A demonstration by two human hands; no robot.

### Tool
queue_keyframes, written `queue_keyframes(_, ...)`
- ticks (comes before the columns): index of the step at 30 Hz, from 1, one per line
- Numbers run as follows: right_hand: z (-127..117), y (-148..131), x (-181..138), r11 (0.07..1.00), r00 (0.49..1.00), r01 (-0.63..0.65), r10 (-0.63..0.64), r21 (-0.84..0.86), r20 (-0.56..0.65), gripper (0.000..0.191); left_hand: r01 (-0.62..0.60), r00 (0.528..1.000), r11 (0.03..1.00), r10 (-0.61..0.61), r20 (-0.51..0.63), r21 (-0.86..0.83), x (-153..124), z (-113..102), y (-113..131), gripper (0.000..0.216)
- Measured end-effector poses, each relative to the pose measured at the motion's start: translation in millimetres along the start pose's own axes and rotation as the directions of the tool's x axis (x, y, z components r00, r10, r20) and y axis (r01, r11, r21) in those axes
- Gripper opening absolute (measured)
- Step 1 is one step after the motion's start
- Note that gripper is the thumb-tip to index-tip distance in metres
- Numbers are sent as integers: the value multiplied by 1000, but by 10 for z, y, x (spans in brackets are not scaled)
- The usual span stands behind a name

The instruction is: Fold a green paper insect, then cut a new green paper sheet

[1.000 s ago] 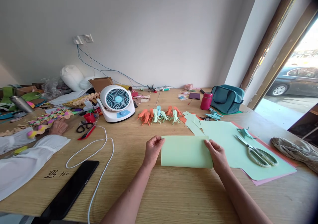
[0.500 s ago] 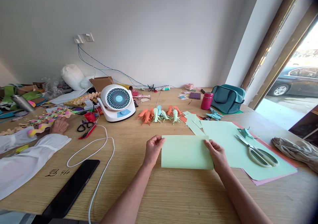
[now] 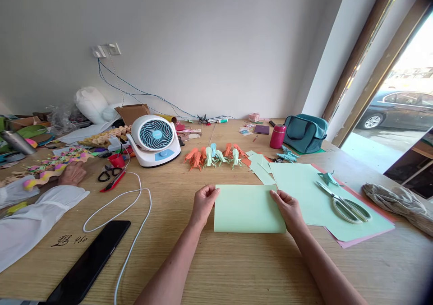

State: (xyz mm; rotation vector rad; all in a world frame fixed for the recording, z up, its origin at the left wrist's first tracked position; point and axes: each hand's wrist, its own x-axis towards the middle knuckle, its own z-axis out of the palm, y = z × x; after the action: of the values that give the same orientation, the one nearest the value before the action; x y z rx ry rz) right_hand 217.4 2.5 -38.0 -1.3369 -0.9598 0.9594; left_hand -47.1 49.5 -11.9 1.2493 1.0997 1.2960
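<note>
A light green sheet of paper (image 3: 248, 209), folded over on itself, lies on the wooden table (image 3: 237, 269) in front of me. My left hand (image 3: 203, 203) pinches its upper left corner. My right hand (image 3: 287, 208) grips its right edge near the top, fingers closed on the paper. A row of orange, green and blue folded paper figures (image 3: 216, 156) stands just beyond the sheet.
Large green and pink sheets (image 3: 314, 192) lie to the right with scissors (image 3: 345, 201) on them. A small white fan (image 3: 154, 140), a white cable (image 3: 131, 205) and a black phone (image 3: 89, 262) lie left. Another person's white sleeve (image 3: 30, 224) rests far left. A teal bag (image 3: 304, 133) sits behind.
Both hands hold the folded sheet as before; the whole scene sits slightly further left and lower in the view, so the camera moved a little.
</note>
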Motion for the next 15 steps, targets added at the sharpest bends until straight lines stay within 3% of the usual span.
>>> queue_keyframes(15, 19, 123, 63, 912, 993, 107, -117, -396, -1, 39, 71, 997, 950, -81, 20, 303, 59, -119, -167, 30)
